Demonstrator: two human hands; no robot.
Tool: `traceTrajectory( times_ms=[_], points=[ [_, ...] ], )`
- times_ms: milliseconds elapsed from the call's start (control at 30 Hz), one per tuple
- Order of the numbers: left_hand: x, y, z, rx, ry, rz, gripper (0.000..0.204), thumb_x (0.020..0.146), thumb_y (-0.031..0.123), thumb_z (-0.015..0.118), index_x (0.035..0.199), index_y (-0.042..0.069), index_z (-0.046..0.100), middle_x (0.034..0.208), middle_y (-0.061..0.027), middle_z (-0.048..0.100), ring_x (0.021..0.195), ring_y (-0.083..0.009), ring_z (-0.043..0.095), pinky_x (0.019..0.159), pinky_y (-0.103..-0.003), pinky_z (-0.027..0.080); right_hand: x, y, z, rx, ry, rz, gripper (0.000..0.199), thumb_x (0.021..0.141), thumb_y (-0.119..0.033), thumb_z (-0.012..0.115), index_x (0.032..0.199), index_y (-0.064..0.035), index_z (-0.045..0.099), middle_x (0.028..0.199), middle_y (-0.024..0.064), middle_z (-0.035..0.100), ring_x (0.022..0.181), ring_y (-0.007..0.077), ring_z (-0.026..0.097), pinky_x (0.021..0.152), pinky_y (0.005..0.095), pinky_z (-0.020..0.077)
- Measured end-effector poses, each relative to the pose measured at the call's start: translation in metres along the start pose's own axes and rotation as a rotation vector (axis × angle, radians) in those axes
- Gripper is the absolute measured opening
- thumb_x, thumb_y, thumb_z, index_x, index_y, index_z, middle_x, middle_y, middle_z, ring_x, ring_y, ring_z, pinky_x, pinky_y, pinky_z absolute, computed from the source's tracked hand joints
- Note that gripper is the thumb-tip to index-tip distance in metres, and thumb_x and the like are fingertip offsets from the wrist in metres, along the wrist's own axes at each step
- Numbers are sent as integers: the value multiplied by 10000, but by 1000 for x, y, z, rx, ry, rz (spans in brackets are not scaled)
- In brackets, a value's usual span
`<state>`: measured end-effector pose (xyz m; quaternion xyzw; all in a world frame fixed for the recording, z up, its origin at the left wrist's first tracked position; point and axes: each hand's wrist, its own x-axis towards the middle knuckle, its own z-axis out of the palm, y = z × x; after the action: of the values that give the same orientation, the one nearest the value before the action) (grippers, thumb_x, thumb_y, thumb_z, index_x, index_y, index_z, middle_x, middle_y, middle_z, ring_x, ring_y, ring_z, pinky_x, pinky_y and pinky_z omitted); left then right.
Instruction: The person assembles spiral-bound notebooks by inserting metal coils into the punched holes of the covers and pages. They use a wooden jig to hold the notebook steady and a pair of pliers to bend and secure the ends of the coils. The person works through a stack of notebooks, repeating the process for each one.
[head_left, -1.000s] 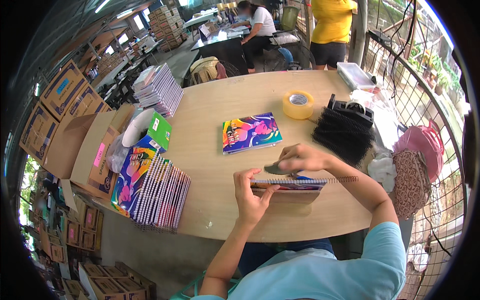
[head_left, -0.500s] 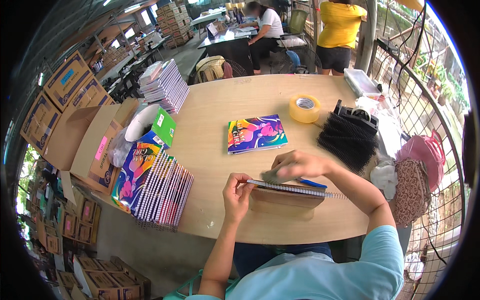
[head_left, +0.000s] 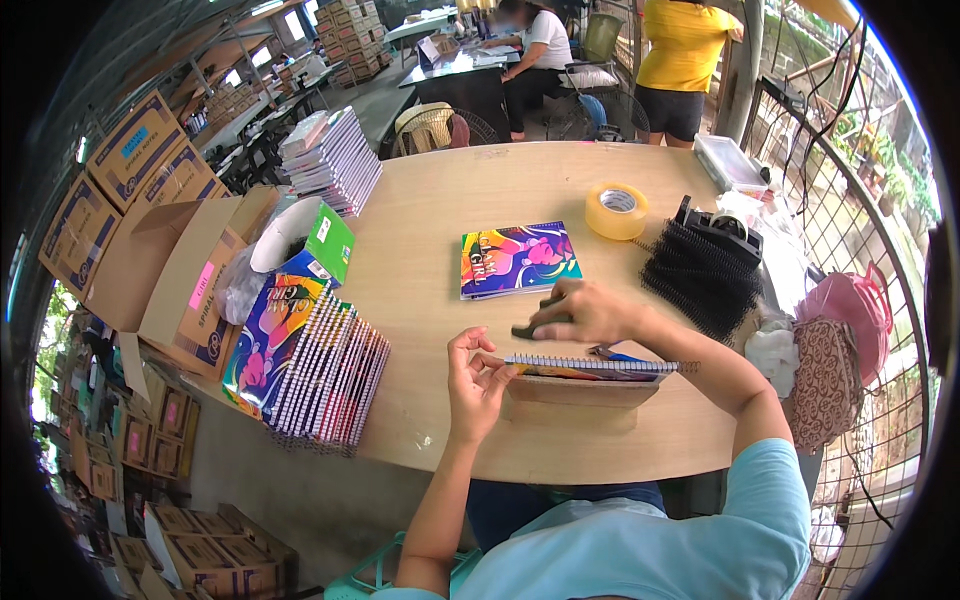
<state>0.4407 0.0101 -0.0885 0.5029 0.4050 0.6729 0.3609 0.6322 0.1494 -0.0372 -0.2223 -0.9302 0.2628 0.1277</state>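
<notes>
A spiral notebook [head_left: 590, 367] stands spine up in a brown holder [head_left: 580, 392] at the near side of the table. Spare coil [head_left: 688, 367] sticks out past its right end. My left hand [head_left: 476, 388] pinches the notebook's left corner between thumb and fingers, with the index finger raised. Above the spine, my right hand [head_left: 588, 312] is closed around a dark, block-like object [head_left: 540, 322]; its exact kind is unclear. A blue-handled tool [head_left: 622, 356] lies just behind the notebook, partly hidden by it.
Colourful notebooks [head_left: 520, 260] lie ahead, near a tape roll [head_left: 616, 212] and a pile of black coils [head_left: 695, 285]. Stacked spiral notebooks [head_left: 325, 365], a green box [head_left: 330, 243] and an open carton [head_left: 185, 300] stand left. A patterned bag [head_left: 825, 375] sits right.
My right hand has lifted off the spine and moved slightly away with the dark object. My left index finger has risen from the notebook's corner. The view has shifted slightly.
</notes>
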Motion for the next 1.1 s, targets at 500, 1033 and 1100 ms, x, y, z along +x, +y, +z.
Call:
traceTrajectory(
  times_ms=[500,1033,1100],
  points=[
    [3,-4,-7,-5,-46,-34,646,802,-15,751,1322,50,374,1148,-94,406,809,-113,555,748,-234,552,7,-4,-12,536,-231,121,785,909,-664,465,1141,69,625,981,165,672,869,237,611,821,363,496],
    [7,-26,-1,32,-104,62,476,790,368,807,1042,25,594,1191,-70,428,986,-127,504,773,-244,452,-146,60,68,-332,313,166,630,773,-183,704,1353,-84,479,1316,192,469,1244,381,450,1032,528,369],
    [7,-22,-1,49,-97,74,405,807,337,796,963,21,597,1157,-67,443,953,-117,498,749,-231,442,-149,53,69,-306,366,215,652,767,-195,704,1368,-98,471,1319,174,467,1211,364,467,996,548,368]
  ],
)
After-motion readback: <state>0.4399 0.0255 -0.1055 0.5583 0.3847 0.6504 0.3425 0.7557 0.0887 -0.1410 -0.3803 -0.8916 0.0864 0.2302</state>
